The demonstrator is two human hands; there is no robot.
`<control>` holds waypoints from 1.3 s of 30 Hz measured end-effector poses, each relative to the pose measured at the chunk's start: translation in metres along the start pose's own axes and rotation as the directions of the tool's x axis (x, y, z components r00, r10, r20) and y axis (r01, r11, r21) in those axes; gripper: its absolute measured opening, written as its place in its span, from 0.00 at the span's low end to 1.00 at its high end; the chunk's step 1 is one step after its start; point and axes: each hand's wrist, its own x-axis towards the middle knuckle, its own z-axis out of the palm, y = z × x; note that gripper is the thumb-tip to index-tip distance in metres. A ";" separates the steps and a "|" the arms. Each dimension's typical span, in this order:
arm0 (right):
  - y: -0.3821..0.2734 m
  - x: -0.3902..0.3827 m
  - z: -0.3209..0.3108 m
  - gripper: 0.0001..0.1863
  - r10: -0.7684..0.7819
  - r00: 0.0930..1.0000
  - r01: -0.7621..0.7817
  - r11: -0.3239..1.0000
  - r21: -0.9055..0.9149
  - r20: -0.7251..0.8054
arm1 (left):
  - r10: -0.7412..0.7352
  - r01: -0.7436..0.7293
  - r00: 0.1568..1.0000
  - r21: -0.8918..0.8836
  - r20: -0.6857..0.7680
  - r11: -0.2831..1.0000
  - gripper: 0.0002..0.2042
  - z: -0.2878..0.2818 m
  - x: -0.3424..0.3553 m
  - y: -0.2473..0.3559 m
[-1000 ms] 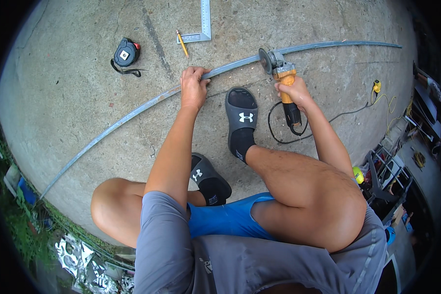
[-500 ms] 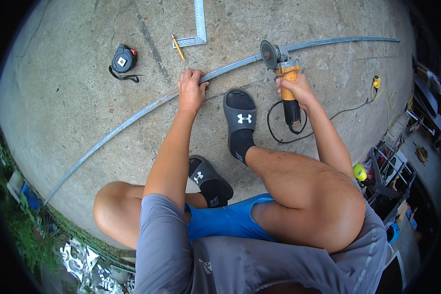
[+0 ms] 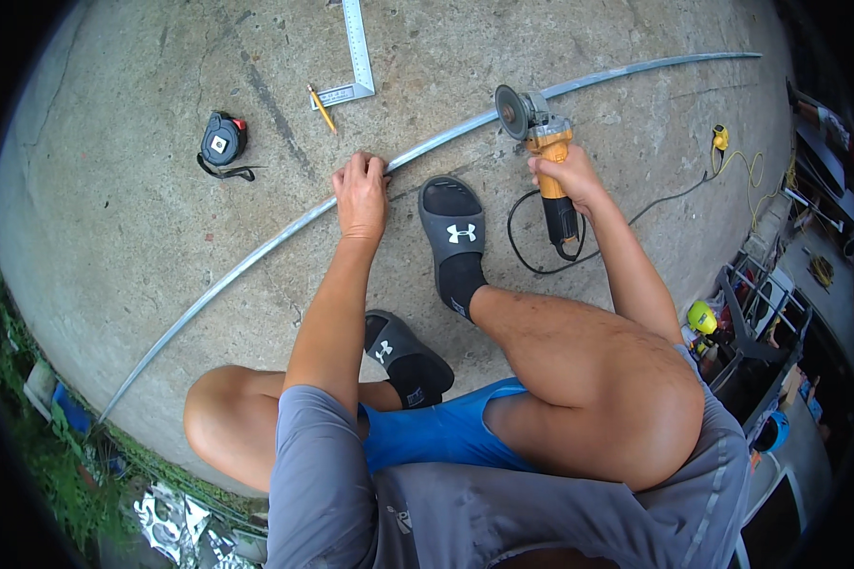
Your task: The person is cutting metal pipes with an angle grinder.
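Note:
A long grey metal bar [image 3: 247,263] lies across the concrete, its line bent by the lens. My left hand [image 3: 361,196] is closed round it left of the middle, knuckles up. In my right hand [image 3: 571,178] is a yellow and black angle grinder [image 3: 552,152], held by its body. The grinder's disc [image 3: 514,112] stands at the bar, right of my left hand; whether they touch I cannot tell. Beyond the bar lie a pencil [image 3: 324,110] and a metal try square [image 3: 362,59]. Farther left is a black tape measure [image 3: 222,139] with a wrist strap.
My sandalled foot [image 3: 454,228] stands close below the bar, between my hands. The grinder's black cord [image 3: 548,273] loops beside my right leg and runs to a yellow connector [image 3: 720,138]. Racks and clutter [image 3: 754,313] line the right edge; plants [image 3: 66,474] grow at lower left.
The whole view has turned slightly, shifting the bar, square and tape measure in the picture. Both hands keep their holds. The bar's visible face near my left hand looks smoother and lighter.

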 end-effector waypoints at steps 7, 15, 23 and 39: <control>0.009 -0.006 0.000 0.16 -0.002 1.000 0.003 0.999 -0.051 0.017 | 0.042 -0.037 0.998 -0.121 0.037 0.992 0.15 0.002 0.001 -0.005; 0.010 -0.006 0.009 0.16 0.010 0.999 -0.007 0.998 -0.069 0.034 | 0.029 -0.021 0.998 -0.144 0.053 0.989 0.14 -0.007 0.018 -0.005; 0.011 0.002 0.003 0.17 0.017 1.000 -0.015 0.994 -0.109 0.020 | -0.045 0.058 0.997 -0.239 0.057 0.969 0.14 -0.004 0.023 -0.006; 0.018 0.007 0.008 0.16 0.016 0.999 -0.012 0.992 -0.122 0.030 | -0.086 0.127 0.987 -0.324 0.139 0.938 0.17 -0.010 0.026 -0.008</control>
